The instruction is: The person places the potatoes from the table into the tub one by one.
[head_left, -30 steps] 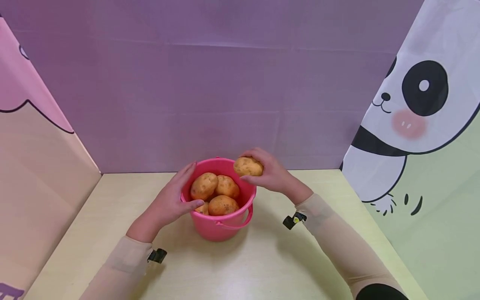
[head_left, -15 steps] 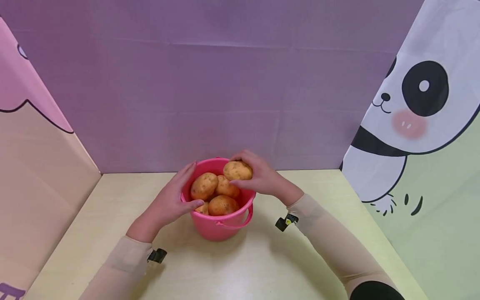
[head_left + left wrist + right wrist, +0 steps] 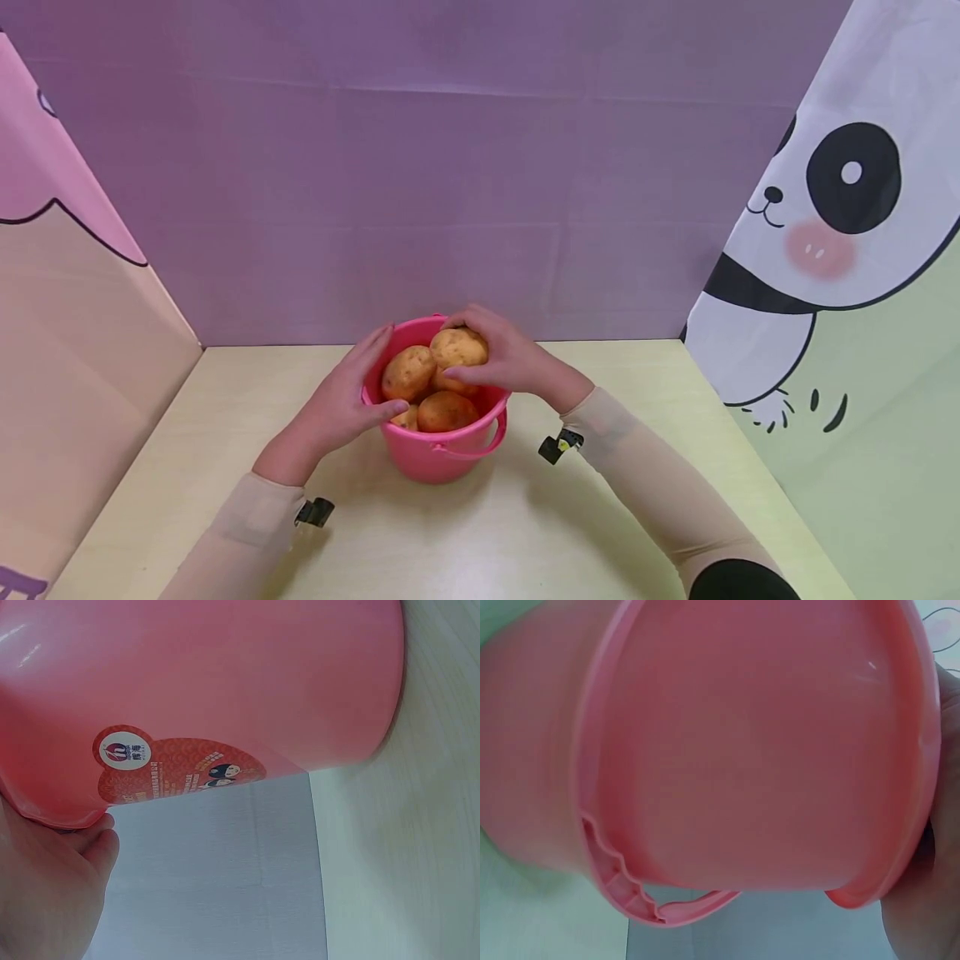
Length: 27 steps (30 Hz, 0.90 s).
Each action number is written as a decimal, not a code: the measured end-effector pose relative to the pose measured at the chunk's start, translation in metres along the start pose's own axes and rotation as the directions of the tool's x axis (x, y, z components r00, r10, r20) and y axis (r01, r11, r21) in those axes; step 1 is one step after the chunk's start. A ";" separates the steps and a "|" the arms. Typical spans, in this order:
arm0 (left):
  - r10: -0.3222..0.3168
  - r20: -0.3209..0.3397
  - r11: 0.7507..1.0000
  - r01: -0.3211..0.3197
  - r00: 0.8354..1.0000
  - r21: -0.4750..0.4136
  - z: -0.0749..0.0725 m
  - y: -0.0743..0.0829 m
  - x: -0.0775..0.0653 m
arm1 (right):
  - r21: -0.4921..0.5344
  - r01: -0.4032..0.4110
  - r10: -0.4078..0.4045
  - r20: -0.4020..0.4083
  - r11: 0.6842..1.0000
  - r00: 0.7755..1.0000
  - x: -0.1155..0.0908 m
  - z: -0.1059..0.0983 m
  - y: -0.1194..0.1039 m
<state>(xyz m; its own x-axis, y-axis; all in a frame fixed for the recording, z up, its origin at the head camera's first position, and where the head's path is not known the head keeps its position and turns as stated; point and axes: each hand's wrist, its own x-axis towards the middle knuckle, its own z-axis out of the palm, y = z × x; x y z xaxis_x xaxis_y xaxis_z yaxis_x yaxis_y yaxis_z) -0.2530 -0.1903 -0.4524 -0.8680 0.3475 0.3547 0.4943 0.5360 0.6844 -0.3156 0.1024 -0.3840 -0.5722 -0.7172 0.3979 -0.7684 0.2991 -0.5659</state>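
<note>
A pink bucket (image 3: 437,458) with several potatoes inside stands upright near the table's back edge. My left hand (image 3: 347,400) holds its left rim, thumb across the near side; the left wrist view shows this hand (image 3: 52,881) at the rim beside the labelled wall. Over the bucket's far right part, my right hand (image 3: 506,354) grips a potato (image 3: 459,347) between thumb and fingers. It partly covers another potato beneath; I cannot tell whether the two touch. Two more potatoes, one at the left (image 3: 408,372) and one in front (image 3: 446,412), show clearly. In the right wrist view the bucket wall hides the held potato.
The bucket's handle (image 3: 480,450) hangs down at the front right. Behind the pale wooden table (image 3: 450,542) rises a purple backdrop (image 3: 450,183). Printed panels flank both sides, the right one with a panda (image 3: 817,250).
My right hand has carried its potato leftward and slightly down, from the right rim to above the other potatoes. The left hand and the bucket have stayed in place.
</note>
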 end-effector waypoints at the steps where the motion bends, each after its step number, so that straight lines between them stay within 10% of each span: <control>1: 0.000 0.001 1.000 0.000 1.000 -0.003 0.000 0.000 0.000 | 0.004 0.003 -0.003 0.004 1.000 1.000 0.000 0.001 0.000; 27: 0.005 0.002 1.000 -0.005 1.000 -0.025 0.001 -0.001 -0.001 | -0.013 0.039 -0.038 0.076 0.999 0.996 0.001 0.003 0.003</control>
<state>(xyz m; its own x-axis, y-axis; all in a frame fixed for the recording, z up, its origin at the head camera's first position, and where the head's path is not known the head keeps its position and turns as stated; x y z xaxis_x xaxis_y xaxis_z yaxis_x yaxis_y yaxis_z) -0.2526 -0.1905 -0.4541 -0.8656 0.3512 0.3568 0.4968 0.5147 0.6988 -0.3177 0.1004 -0.3875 -0.5191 -0.7740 0.3627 -0.7937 0.2789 -0.5406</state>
